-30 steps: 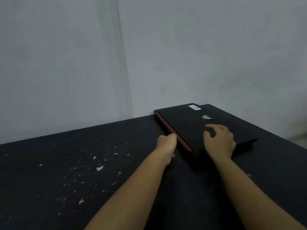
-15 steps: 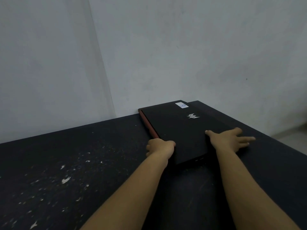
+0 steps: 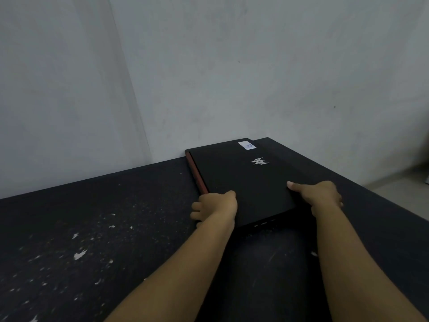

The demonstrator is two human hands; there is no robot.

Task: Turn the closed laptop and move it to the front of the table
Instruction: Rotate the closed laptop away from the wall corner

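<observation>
A closed black laptop (image 3: 246,180) with a silver logo, a white sticker and a red strip along its left edge lies at the table's far right corner, by the wall. My left hand (image 3: 214,209) grips its near left corner, thumb on the lid and fingers curled under the edge. On the near right corner my right hand (image 3: 319,195) holds the laptop, thumb flat on the lid and fingers down its right side. The near edge with its ports faces me.
The black table (image 3: 116,228) is speckled with white paint flecks on its left half. Grey walls meet in a corner behind the laptop. The table's right edge runs diagonally past my right hand, with grey floor (image 3: 399,184) beyond it.
Both hands have gone from hovering over and beside the laptop to gripping its near corners. The right hand's fingers have wrapped down the right side. The laptop's near end has swung slightly.
</observation>
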